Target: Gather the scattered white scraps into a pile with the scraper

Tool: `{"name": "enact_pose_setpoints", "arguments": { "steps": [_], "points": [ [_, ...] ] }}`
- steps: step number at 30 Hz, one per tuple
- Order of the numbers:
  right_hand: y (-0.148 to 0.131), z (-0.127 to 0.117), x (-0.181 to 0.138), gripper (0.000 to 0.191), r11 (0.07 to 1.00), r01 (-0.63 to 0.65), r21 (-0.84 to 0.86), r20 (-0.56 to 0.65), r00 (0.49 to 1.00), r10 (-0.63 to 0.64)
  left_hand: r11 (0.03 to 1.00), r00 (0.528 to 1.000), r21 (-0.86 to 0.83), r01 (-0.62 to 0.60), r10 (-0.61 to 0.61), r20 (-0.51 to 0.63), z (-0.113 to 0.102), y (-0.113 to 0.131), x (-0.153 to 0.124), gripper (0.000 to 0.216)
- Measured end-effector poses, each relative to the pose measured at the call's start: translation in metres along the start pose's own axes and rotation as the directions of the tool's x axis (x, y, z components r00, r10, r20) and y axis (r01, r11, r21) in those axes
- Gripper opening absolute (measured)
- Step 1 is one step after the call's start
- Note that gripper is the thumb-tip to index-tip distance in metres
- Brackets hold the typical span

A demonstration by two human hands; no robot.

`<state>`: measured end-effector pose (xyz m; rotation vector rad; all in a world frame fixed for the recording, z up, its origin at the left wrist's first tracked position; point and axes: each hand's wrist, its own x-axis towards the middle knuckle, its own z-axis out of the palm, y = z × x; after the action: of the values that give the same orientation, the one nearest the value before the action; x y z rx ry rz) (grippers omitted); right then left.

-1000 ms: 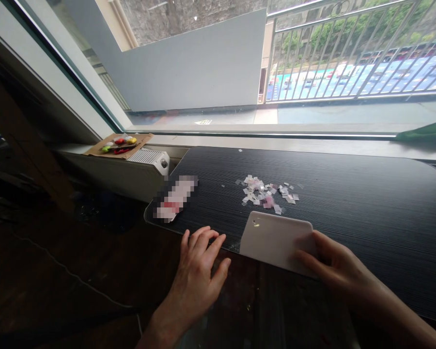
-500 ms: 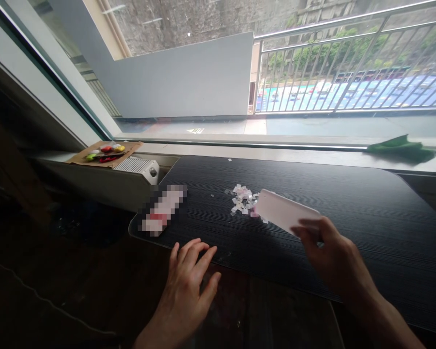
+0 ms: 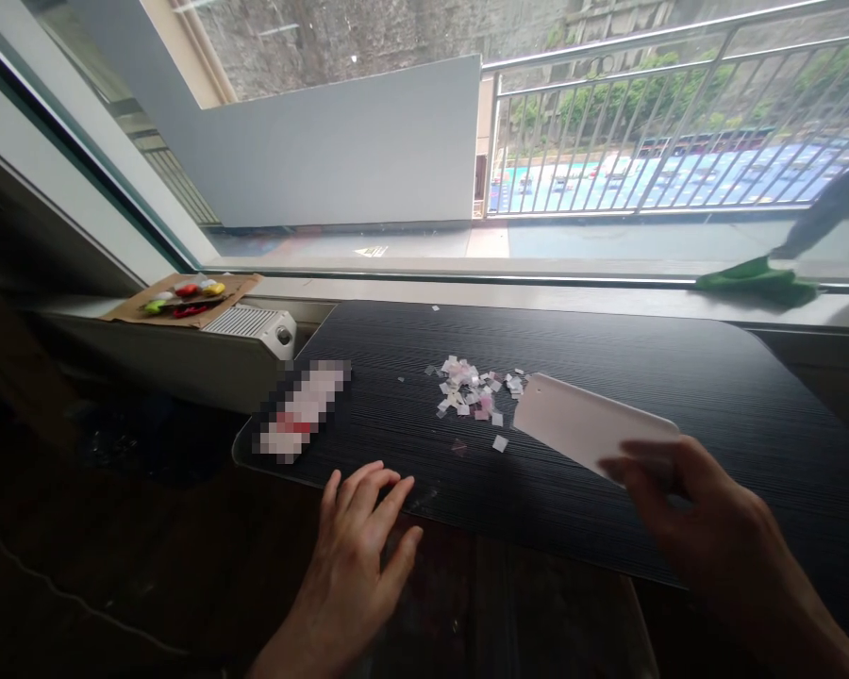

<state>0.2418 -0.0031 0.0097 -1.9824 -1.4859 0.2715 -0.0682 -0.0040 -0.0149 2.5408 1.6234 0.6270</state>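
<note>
White panel (image 3: 584,422) has moved rightward, pinched in the right grip (image 3: 711,495); the left grip (image 3: 359,542) is spread. One hasty stroke could scatter the scraps (image 3: 465,379).

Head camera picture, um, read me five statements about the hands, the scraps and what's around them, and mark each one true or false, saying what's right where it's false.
1. The right hand grips a flat pale panel. True.

2. The left hand is pinching a scrap. False: it holds nothing, its fingers slightly bent near the close edge of the black table.

3. The loose heap of small scraps lies on the black table. True.

4. The brown board with colourful pieces lies on the floor. False: it is on the ledge beside the window.

5. One squarish white scrap lies apart from the heap, nearer the person. True.
</note>
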Motion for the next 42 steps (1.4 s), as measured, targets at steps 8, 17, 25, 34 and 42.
{"name": "enact_pose_setpoints", "arguments": {
  "steps": [8,17,25,34,42],
  "points": [
    [-0.002,0.011,0.01,0.017,0.998,0.052,0.02,-0.002,0.999,-0.052,0.998,0.998,-0.014,-0.062,0.063,0.032,-0.007,0.015,0.02,0.034],
    [0.002,-0.011,-0.003,0.019,1.0,0.007,0.002,0.091,0.996,-0.007,0.998,0.997,-0.031,-0.061,0.063,0.046,-0.005,0.018,0.025,0.034],
    [0.02,-0.01,0.0,0.023,0.996,0.025,0.081,0.169,0.985,-0.038,0.998,0.998,-0.013,-0.058,0.059,0.033,-0.006,0.014,0.019,0.036],
    [0.062,-0.035,0.017,0.03,0.92,-0.19,0.341,0.215,0.969,0.121,0.993,0.993,0.034,-0.114,0.115,-0.034,-0.007,0.005,0.011,0.036],
    [0.059,-0.013,0.036,0.035,0.906,-0.271,0.325,0.405,0.906,0.125,0.989,0.988,0.052,-0.138,0.141,-0.058,-0.006,0.004,0.011,0.034]
  ]
}}
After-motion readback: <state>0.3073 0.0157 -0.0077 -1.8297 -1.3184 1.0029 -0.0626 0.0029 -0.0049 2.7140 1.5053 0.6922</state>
